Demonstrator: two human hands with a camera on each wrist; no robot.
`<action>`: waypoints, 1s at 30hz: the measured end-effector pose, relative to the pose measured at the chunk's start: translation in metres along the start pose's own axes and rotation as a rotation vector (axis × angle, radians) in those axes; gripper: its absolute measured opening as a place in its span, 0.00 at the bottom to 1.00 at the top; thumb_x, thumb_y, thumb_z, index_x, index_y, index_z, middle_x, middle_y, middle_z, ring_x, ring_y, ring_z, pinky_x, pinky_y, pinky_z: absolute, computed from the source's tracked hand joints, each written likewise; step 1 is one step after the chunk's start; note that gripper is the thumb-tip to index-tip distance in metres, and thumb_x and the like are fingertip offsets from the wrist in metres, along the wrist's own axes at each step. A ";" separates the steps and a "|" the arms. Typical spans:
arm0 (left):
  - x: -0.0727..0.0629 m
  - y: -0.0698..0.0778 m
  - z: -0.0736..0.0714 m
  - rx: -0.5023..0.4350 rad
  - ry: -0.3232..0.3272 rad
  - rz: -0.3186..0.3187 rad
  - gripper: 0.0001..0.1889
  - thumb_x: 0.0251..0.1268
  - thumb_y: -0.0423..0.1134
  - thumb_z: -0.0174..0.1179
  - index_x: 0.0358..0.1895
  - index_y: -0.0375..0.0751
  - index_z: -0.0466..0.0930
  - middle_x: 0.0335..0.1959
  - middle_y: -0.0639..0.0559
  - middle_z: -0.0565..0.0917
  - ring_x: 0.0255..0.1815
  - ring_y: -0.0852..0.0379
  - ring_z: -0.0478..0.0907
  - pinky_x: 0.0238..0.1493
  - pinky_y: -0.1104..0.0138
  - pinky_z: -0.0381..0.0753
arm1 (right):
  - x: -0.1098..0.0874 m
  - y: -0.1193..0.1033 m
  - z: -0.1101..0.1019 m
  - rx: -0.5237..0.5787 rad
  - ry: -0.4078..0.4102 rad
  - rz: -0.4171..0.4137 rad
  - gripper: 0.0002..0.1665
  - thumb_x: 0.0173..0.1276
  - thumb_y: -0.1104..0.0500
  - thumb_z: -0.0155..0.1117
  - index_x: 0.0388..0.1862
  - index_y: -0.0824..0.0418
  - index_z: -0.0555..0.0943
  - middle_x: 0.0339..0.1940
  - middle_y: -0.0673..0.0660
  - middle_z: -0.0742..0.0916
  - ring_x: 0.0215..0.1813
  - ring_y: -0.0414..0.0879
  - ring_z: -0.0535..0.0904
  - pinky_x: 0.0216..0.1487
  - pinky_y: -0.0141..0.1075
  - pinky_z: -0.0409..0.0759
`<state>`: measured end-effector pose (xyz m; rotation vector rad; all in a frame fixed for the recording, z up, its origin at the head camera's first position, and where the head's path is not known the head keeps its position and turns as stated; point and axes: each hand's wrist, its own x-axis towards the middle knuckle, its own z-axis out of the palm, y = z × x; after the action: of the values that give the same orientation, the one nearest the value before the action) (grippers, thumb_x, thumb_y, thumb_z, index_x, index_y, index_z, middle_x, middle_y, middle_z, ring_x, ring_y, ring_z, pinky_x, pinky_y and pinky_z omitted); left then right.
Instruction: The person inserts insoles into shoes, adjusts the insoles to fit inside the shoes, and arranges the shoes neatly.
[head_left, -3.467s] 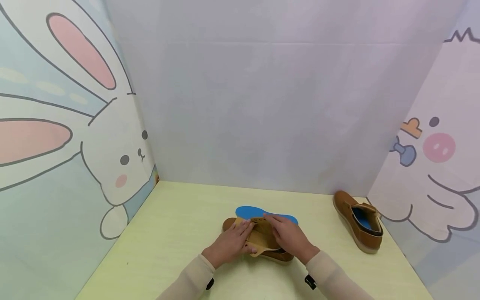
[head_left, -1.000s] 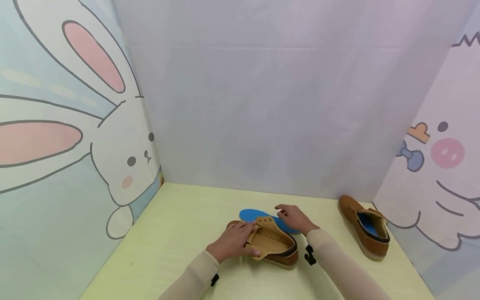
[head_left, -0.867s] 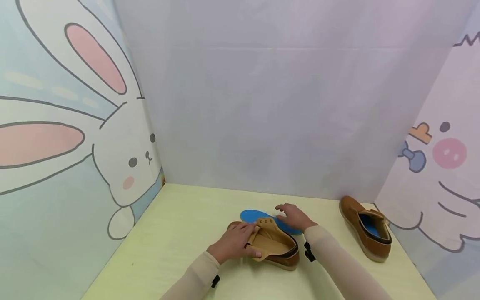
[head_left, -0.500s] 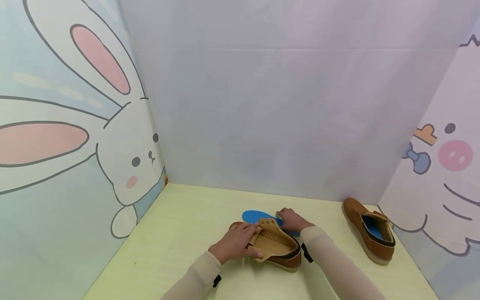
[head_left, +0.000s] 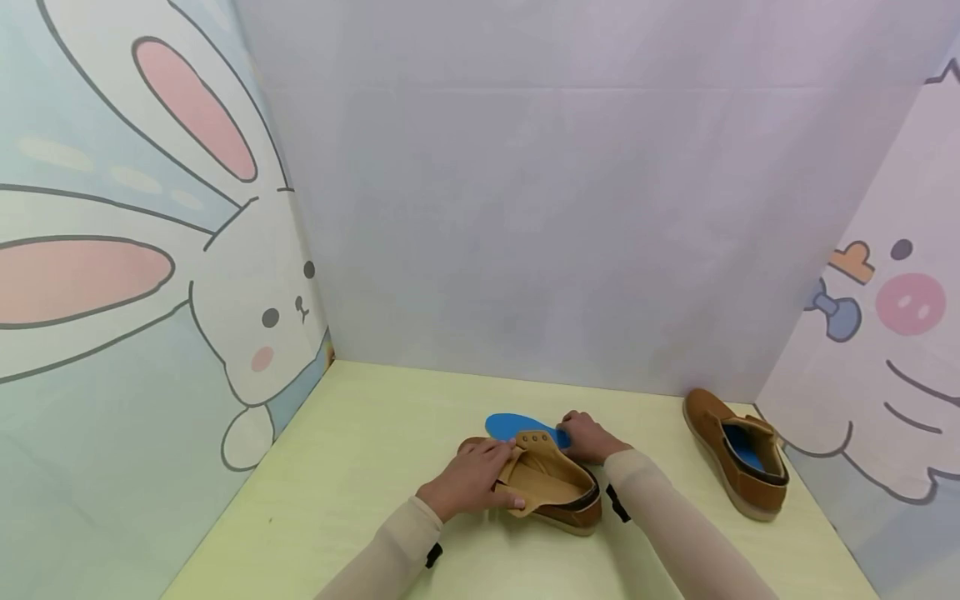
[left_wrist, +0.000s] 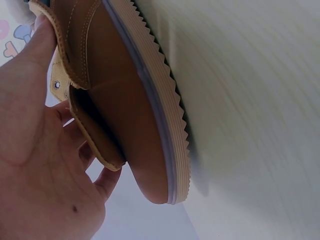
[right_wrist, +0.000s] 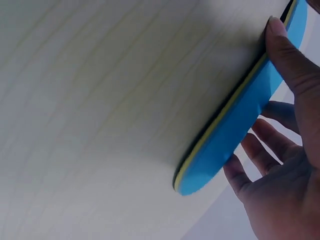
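A brown shoe (head_left: 577,515) with a tan lining lies on the table, its flaps spread. My left hand (head_left: 467,481) holds it over the front of its opening. In the left wrist view, the thumb sits on the side flap and the fingers curl by the tongue of the shoe (left_wrist: 135,115). Just behind the shoe is a blue insole (head_left: 506,425). My right hand (head_left: 588,437) grips its right part, which the hand and shoe partly hide. In the right wrist view, the thumb and fingers take opposite edges of the insole (right_wrist: 220,135), which still lies at the tabletop.
The matching brown shoe (head_left: 756,492) stands at the right of the pale yellow table (head_left: 352,492), with a blue insole inside it. A grey backdrop (head_left: 510,250) rises behind, and cartoon-printed side walls close off the left and right.
My right hand has left the shoe's opening, reached to the insole and closed on its edges. The left hand stays on the shoe. The view has shifted slightly.
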<state>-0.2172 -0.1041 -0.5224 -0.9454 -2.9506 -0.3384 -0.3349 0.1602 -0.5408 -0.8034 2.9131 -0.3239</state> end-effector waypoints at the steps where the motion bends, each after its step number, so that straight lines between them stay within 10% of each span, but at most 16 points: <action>1: 0.000 0.000 0.000 -0.003 0.004 0.003 0.48 0.66 0.75 0.49 0.79 0.46 0.59 0.76 0.51 0.66 0.76 0.52 0.61 0.72 0.51 0.63 | 0.000 0.000 0.000 -0.002 -0.004 -0.004 0.27 0.65 0.55 0.75 0.57 0.69 0.83 0.56 0.67 0.80 0.60 0.63 0.74 0.58 0.55 0.79; 16: -0.001 0.000 0.002 0.005 0.028 0.004 0.48 0.65 0.76 0.48 0.79 0.46 0.59 0.75 0.51 0.68 0.75 0.52 0.63 0.72 0.50 0.64 | -0.009 0.011 -0.004 0.040 0.070 0.011 0.25 0.61 0.48 0.75 0.51 0.64 0.87 0.39 0.54 0.86 0.41 0.46 0.81 0.49 0.48 0.83; 30: -0.001 0.000 0.005 -0.002 0.028 -0.025 0.51 0.64 0.77 0.48 0.81 0.46 0.55 0.77 0.54 0.65 0.76 0.54 0.62 0.72 0.52 0.64 | -0.037 0.009 -0.065 0.079 0.169 0.023 0.08 0.64 0.53 0.72 0.28 0.54 0.86 0.26 0.47 0.83 0.29 0.43 0.75 0.34 0.41 0.77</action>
<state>-0.2160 -0.1036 -0.5273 -0.8968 -2.9394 -0.3520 -0.3177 0.1978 -0.4780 -0.7661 3.0388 -0.5259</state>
